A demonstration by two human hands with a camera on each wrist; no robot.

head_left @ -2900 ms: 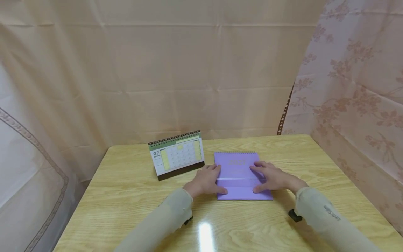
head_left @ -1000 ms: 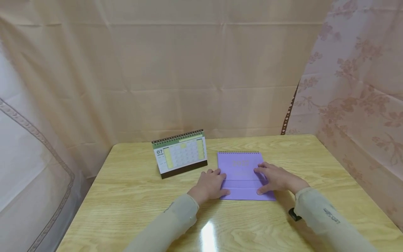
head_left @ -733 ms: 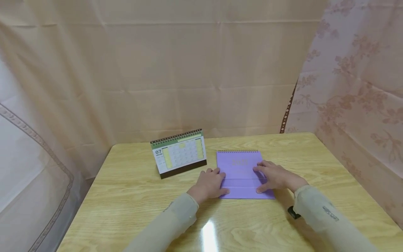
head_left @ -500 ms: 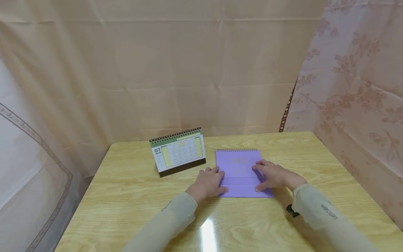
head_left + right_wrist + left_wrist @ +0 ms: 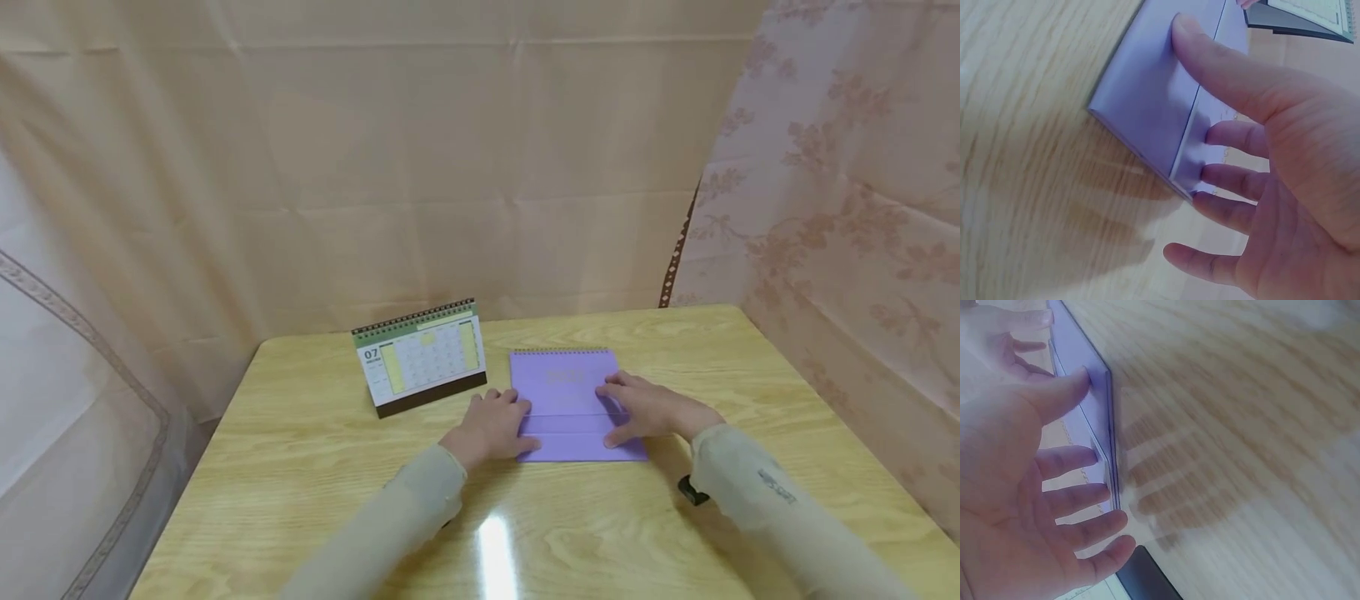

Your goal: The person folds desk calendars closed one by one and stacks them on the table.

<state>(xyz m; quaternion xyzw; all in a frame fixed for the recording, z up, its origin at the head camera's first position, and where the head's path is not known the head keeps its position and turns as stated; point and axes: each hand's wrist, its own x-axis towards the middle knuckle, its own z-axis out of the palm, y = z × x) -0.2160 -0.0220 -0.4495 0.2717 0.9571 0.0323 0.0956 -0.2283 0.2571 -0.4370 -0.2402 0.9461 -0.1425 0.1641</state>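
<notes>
A purple spiral-bound desk calendar (image 5: pixel 566 392) lies flat on the table, its coil at the far edge and a fold across its lower part. At its left edge is my left hand (image 5: pixel 487 427), thumb on the lower flap and fingers extended along the side. My right hand (image 5: pixel 654 407) is at the right side, its thumb on the lower flap too. In the right wrist view its fingers spread loosely by the calendar's edge (image 5: pixel 1141 81). The left wrist view shows the left fingers slightly bent, not wrapped around the purple calendar (image 5: pixel 1082 340).
Left of the purple calendar stands a white-and-green desk calendar (image 5: pixel 427 358) showing "07", on a dark base. The wooden table (image 5: pixel 315 500) ends at a beige curtain (image 5: pixel 390 167). A floral curtain (image 5: pixel 855 183) hangs at the right.
The bright strip along the purple calendar's fold, seen in the oldest frame, is gone and the upper part lies flatter. Both hands stay at the same sides; the view shifts slightly.
</notes>
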